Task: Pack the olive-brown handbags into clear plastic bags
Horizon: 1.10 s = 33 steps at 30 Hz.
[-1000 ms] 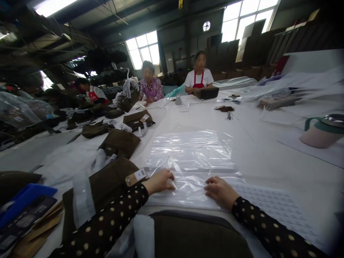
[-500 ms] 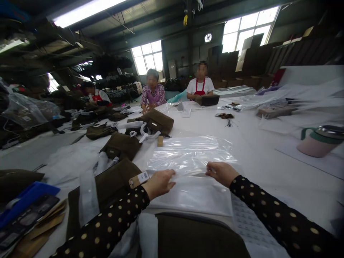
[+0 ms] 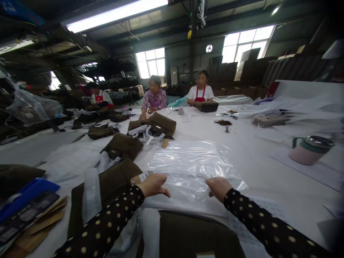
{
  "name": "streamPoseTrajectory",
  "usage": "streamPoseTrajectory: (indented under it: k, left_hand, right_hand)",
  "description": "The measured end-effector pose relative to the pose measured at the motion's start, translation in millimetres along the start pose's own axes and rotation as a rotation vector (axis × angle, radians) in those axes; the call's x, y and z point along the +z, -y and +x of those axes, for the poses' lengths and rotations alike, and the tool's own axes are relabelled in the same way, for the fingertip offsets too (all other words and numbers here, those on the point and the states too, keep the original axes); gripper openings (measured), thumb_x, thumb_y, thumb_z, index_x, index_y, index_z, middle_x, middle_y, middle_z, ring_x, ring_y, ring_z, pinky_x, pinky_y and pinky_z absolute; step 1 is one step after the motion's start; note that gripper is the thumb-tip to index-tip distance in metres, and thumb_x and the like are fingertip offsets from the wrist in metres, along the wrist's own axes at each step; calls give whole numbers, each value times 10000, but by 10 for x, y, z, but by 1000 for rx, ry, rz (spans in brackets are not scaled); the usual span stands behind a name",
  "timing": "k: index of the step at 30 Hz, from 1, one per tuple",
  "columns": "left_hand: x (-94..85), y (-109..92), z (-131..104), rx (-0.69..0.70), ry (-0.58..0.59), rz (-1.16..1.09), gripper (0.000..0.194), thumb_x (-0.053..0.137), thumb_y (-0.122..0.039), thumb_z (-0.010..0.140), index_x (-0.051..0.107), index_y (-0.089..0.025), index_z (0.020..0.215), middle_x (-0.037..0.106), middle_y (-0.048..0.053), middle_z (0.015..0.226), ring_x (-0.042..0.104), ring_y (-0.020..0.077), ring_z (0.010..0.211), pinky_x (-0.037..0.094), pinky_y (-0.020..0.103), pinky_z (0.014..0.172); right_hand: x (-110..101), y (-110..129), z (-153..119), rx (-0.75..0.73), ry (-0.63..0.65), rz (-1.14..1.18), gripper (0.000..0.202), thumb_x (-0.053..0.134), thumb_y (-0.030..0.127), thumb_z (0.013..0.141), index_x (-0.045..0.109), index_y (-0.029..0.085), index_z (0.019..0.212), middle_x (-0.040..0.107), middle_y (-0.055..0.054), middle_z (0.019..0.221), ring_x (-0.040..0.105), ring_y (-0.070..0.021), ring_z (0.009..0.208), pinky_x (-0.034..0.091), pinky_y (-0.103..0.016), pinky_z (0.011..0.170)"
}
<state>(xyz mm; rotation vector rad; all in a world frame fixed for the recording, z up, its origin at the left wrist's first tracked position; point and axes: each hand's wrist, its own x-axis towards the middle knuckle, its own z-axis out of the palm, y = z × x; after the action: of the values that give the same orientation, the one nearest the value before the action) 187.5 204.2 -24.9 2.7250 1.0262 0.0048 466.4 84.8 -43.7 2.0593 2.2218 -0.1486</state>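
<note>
Clear plastic sheeting lies flat at the centre of the frame, in front of you; glare and see-through layers make its edges and number of pieces hard to read. Your left hand is at its left side, thumb and fingers spread apart; contact with the plastic is unclear. Your right hand is at its right side, fingers curled in; fingertips mostly hidden, so can't tell if you're pinching film. Both your dotted sleeves run off the bottom of the frame.

Bottom centre: olive bag, cut off by the frame, pale wrap beside its left side. Lower left: second olive bag, partly behind your left sleeve; its tag is half covered by your left hand. Lower right: printed sheet, partly under your right sleeve, print too blurred to read.

Far left edge: blue object and a dark packet, both cut off; brown card pieces next to them. Right of frame: pink mug with green handle on the white counter.

Upper middle: two co-workers, faces blurred; the right one's hands are mostly hidden behind a dark bag.
</note>
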Motion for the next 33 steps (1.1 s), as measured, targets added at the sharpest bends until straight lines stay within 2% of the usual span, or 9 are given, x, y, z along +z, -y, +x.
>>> streamPoseTrajectory:
  k: [2,4,7,12,16,22,25,29,33]
  left_hand:
    - [-6,68,40,12,23,-25,365,461,-495,813,605,-175,710,614,13,656,559,155,635,368,231,576]
    - [-44,165,74,13,54,-50,354,357,-359,882,629,-187,734,636,6,680,563,127,630,375,210,586]
    - [-175,302,170,-3,96,-63,223,454,-237,819,652,-184,732,648,-1,656,559,110,592,377,193,570]
    - [-580,308,486,-44,13,-27,131,602,-285,733,626,-160,703,638,8,667,550,122,619,370,205,566]
    - [-771,171,568,-29,-36,37,306,713,-434,611,580,-164,672,597,-6,635,534,142,623,356,221,539]
    - [-372,83,280,-3,71,152,326,814,-362,458,553,-180,529,557,7,533,583,200,614,398,258,555]
    - [-229,118,258,-38,66,170,325,785,-415,511,574,-172,554,594,39,583,599,213,643,408,263,568]
    - [-306,144,428,-92,-13,143,437,535,-584,731,591,-163,629,618,59,653,595,195,682,405,253,592]
    - [-417,110,607,-142,-119,126,297,531,-443,789,597,-157,747,636,99,760,596,223,776,408,287,674]
  right_hand:
    - [32,27,37,21,-15,2,478,771,380,571,577,120,922,621,-118,847,582,-286,816,430,-344,697]
    - [19,7,55,-1,-46,37,486,628,497,713,560,115,1005,596,-135,940,557,-272,897,415,-351,777]
    - [-121,-110,133,-59,-26,87,292,362,313,906,608,160,941,605,-98,944,565,-199,902,397,-293,797]
    - [-613,-385,417,50,47,70,131,572,267,786,649,174,735,646,-67,765,604,-208,770,404,-272,649]
    - [-856,-421,413,85,-11,12,164,666,308,701,604,167,759,639,-82,787,597,-253,797,386,-295,621]
    - [-353,-160,27,14,4,72,394,531,531,772,521,157,895,626,-83,811,598,-235,761,389,-294,618]
    - [-79,-146,-47,-3,-3,165,265,337,368,906,513,171,882,623,-68,852,590,-178,792,383,-263,655]
    - [8,-246,26,102,-28,100,172,395,102,822,522,174,912,633,-97,838,596,-215,786,362,-296,647]
    - [-60,-374,211,224,-37,141,99,534,276,792,540,180,814,633,-78,760,602,-231,740,362,-289,606]
